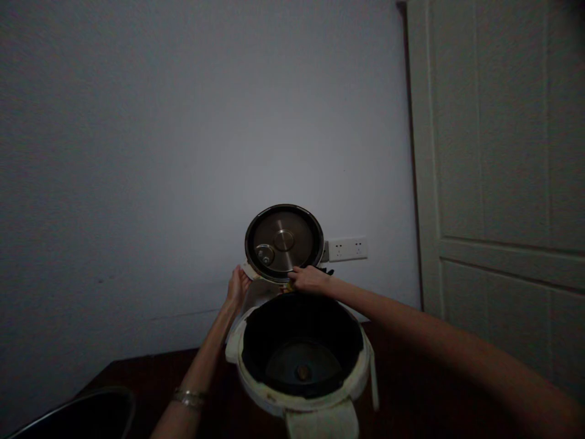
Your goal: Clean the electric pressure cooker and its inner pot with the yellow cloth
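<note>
An electric pressure cooker [361, 372] stands in front of me, its lid [292, 235] raised and tilted back against the wall side. The lid's metal inner face, with a small round valve part at lower left, faces me. My left hand [237, 286] is closed around the left edge of the lid near the hinge. My right hand [311, 280] reaches over the back of the cooker to the lid's lower rim, fingers pressed together. A small yellowish bit shows by those fingertips; what they hold is too dark to make out. The cooker's dark well shows a round piece at its bottom.
The cooker stands on a dark reddish table [150, 366] against a grey wall. A dark round pot [91, 414] with a shiny rim sits at lower left. A wall socket [348, 248] is right of the lid. A panelled door [498, 183] fills the right side.
</note>
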Demonstrator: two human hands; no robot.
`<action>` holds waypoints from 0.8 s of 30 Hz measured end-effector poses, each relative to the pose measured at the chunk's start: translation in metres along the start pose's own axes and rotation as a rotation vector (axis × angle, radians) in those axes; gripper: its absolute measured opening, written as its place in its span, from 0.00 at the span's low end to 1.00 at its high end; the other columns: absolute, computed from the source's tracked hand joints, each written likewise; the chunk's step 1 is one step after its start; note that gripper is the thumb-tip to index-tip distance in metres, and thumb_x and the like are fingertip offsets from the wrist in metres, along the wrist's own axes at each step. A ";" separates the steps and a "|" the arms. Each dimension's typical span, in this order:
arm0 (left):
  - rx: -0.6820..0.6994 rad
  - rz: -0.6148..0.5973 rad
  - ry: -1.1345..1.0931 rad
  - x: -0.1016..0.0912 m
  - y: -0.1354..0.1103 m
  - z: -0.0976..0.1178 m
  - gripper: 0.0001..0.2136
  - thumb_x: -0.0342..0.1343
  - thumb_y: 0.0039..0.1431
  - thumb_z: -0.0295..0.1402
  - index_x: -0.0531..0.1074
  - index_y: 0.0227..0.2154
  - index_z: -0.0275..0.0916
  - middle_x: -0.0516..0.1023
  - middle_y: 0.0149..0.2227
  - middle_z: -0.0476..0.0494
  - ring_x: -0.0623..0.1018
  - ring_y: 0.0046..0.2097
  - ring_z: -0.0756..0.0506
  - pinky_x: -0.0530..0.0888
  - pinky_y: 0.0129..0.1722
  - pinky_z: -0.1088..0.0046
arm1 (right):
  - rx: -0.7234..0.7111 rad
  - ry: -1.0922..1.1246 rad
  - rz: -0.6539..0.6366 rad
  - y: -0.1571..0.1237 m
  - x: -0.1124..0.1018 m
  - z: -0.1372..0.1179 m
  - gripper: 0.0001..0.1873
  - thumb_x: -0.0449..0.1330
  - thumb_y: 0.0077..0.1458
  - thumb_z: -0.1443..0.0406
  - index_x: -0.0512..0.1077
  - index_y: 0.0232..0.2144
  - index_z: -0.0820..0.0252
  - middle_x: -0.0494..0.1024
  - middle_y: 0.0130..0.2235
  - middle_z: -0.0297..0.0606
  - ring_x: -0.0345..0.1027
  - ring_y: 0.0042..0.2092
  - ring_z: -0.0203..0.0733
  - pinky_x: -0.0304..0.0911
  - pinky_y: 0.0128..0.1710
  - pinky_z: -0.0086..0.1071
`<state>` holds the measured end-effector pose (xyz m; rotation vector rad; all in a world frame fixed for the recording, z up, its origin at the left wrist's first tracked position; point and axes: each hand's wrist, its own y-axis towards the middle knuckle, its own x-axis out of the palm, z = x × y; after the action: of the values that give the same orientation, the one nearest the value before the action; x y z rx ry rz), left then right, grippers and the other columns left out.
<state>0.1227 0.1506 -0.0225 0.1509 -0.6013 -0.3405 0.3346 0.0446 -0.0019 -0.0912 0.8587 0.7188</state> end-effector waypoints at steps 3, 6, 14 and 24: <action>0.056 0.055 0.045 0.003 -0.001 -0.001 0.18 0.38 0.65 0.33 0.70 0.45 0.30 0.79 0.42 0.36 0.78 0.46 0.45 0.70 0.50 0.69 | -0.010 0.002 0.001 0.001 -0.004 -0.002 0.11 0.51 0.59 0.69 0.73 0.37 0.62 0.71 0.45 0.44 0.63 0.45 0.45 0.65 0.25 0.27; 0.062 0.046 0.060 0.004 -0.002 -0.001 0.17 0.38 0.65 0.32 0.71 0.42 0.31 0.79 0.42 0.36 0.78 0.45 0.45 0.71 0.49 0.69 | -0.049 0.007 0.015 0.013 -0.005 -0.007 0.12 0.50 0.61 0.68 0.72 0.40 0.60 0.70 0.48 0.42 0.61 0.47 0.45 0.64 0.25 0.28; 0.041 0.044 0.079 0.002 -0.002 0.002 0.18 0.37 0.65 0.33 0.71 0.42 0.30 0.80 0.40 0.36 0.78 0.44 0.46 0.71 0.48 0.71 | -0.051 0.067 -0.021 0.000 0.001 0.000 0.11 0.51 0.59 0.69 0.74 0.32 0.63 0.73 0.45 0.42 0.61 0.48 0.46 0.62 0.26 0.29; 0.026 0.044 0.097 0.002 0.000 0.004 0.19 0.38 0.65 0.33 0.71 0.46 0.28 0.80 0.40 0.36 0.79 0.44 0.45 0.72 0.47 0.72 | 0.304 0.429 -0.031 -0.043 0.000 0.017 0.11 0.57 0.49 0.69 0.77 0.34 0.64 0.77 0.39 0.45 0.69 0.40 0.44 0.61 0.32 0.29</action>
<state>0.1217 0.1494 -0.0185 0.1780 -0.5124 -0.2817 0.3720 0.0180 0.0009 0.0153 1.3650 0.5391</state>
